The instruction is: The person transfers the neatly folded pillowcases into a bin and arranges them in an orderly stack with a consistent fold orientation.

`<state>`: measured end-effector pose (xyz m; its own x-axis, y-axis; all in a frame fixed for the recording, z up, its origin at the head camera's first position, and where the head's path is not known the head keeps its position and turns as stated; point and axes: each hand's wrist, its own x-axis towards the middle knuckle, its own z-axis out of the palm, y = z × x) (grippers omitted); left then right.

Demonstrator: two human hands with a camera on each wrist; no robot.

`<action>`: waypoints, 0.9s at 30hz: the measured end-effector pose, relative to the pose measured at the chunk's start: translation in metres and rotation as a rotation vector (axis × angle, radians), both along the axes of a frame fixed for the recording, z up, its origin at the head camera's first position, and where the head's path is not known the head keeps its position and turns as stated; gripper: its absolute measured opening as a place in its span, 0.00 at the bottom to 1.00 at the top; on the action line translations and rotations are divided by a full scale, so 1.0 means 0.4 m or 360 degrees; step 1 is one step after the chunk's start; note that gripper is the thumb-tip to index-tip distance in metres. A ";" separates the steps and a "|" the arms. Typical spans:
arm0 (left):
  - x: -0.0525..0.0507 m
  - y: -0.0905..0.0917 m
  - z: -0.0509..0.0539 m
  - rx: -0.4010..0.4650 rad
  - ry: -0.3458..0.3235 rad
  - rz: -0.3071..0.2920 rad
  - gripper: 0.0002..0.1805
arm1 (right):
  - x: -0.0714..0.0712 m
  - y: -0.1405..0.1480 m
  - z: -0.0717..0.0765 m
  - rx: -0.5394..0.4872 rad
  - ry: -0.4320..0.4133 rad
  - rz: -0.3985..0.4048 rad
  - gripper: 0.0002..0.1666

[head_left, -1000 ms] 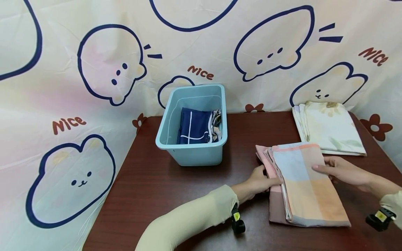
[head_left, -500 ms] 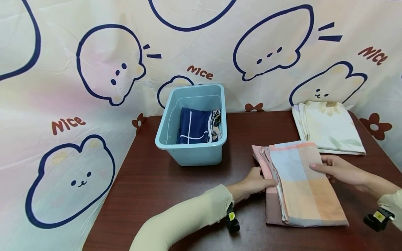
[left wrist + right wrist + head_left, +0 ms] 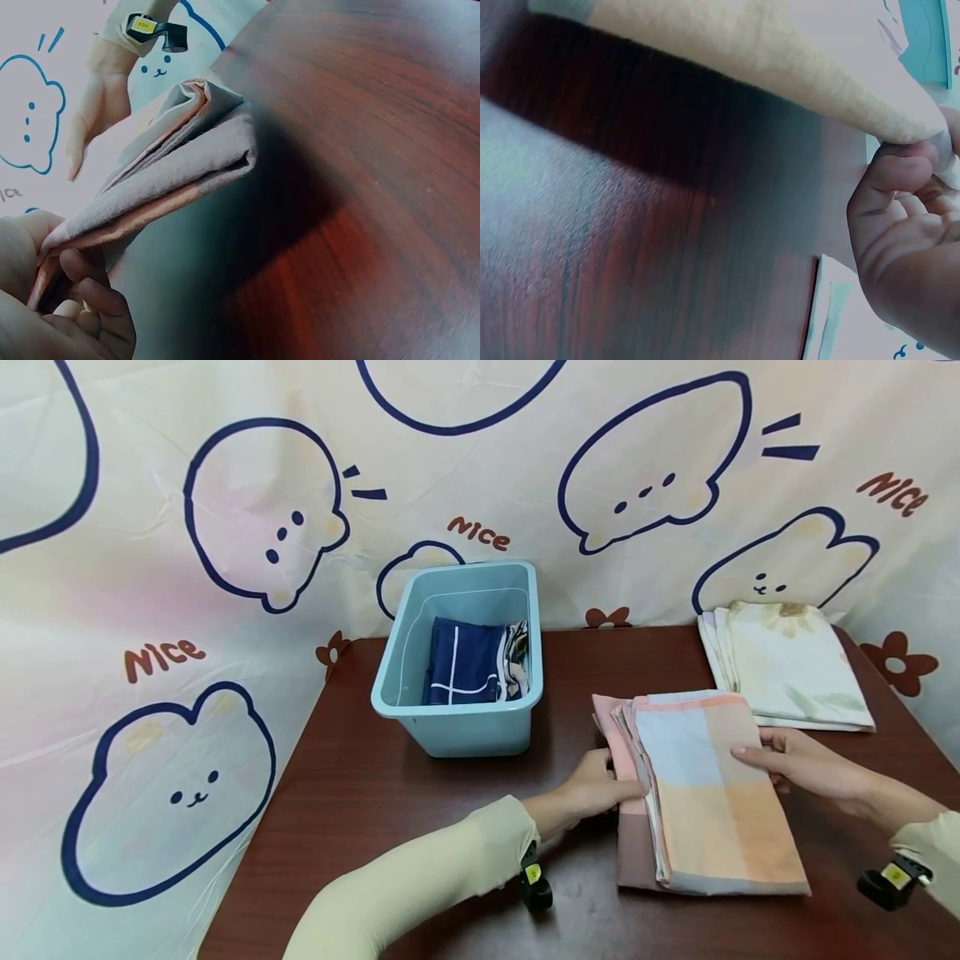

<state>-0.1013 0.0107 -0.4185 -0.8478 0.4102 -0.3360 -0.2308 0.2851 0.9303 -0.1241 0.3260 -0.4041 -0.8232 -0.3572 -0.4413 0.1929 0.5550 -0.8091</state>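
Ideally, with the left hand [image 3: 600, 787] and right hand [image 3: 798, 766] pinching opposite edges of the checked cloth [image 3: 712, 810] above the bench [image 3: 337, 793], right of the tub [image 3: 472, 731], both should grip every layer evenly so the folds don't slip.

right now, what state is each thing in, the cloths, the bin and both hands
pastel plaid cloth: folded in layers, held between both hands
left hand: pinches the plaid cloth's left side
right hand: pinches its right side
light blue bin: upright, open-topped, holding fabric
navy cloth with white lines: folded, inside the bin
white floral cloth: folded, lying on the table
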 end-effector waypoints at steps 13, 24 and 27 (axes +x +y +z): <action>-0.022 -0.033 0.048 -0.0010 0.0012 -0.0025 0.23 | -0.004 -0.029 0.024 -0.0046 0.0033 -0.0092 0.20; -0.037 -0.044 0.077 0.0002 0.0028 -0.0064 0.29 | -0.010 -0.043 0.053 0.0004 0.0058 -0.0127 0.22; -0.040 -0.046 0.090 0.0029 0.0037 -0.0076 0.28 | -0.010 -0.047 0.060 -0.0017 0.0096 -0.0158 0.21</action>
